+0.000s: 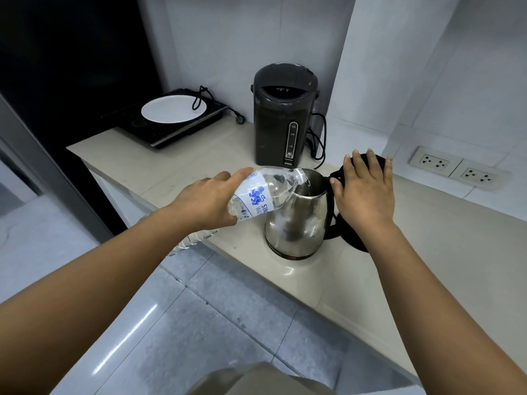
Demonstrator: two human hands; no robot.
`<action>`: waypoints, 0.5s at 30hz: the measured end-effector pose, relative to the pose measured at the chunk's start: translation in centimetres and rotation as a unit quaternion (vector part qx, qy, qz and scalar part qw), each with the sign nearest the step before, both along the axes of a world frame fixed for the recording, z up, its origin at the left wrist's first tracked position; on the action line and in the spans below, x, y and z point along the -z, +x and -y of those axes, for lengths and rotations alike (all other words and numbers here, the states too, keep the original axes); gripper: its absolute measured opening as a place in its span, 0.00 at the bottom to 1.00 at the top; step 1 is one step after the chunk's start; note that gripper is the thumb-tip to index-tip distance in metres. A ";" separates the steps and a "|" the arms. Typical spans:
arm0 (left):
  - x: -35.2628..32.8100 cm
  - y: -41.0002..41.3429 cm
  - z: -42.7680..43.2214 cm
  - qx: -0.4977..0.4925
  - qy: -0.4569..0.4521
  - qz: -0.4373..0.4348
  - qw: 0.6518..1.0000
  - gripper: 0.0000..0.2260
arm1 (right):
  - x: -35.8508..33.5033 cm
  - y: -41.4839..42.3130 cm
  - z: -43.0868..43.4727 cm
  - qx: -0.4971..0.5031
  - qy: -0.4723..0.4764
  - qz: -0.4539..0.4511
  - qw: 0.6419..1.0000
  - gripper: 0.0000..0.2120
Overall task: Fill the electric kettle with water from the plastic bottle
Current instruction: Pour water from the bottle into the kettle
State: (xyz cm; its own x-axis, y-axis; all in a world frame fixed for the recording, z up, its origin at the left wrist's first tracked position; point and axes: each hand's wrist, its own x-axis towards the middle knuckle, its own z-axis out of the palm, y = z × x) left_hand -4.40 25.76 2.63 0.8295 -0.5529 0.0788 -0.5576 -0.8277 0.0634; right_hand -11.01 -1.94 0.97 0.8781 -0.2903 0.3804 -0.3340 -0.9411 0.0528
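A stainless-steel electric kettle stands on the beige counter with its black lid swung open to the right. My right hand rests flat on that lid and holds it back. My left hand grips a clear plastic bottle with a blue-printed label, tipped so its mouth is over the kettle's opening. Water runs from the bottle mouth into the kettle.
A dark electric water dispenser stands just behind the kettle with its cord at the right. A black induction hob with a white plate sits at the back left. Wall sockets are at the right. Another clear bottle lies under my left forearm at the counter edge.
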 end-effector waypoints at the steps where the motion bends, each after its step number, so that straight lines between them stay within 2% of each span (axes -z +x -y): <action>1: 0.0 0.0 0.0 0.001 0.000 0.001 1.000 0.43 | 0.0 0.0 0.0 -0.001 0.000 0.001 1.000 0.28; 15: -0.2 0.1 0.3 0.000 0.002 0.014 1.000 0.44 | -0.1 -0.1 0.1 0.002 -0.004 -0.002 1.000 0.28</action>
State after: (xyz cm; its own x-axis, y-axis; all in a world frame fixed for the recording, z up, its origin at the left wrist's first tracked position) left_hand -4.29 25.51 2.80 0.8277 -0.5525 0.0985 -0.5583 -0.8285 0.0442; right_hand -11.06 -2.01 1.07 0.8785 -0.2906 0.3793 -0.3370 -0.9395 0.0608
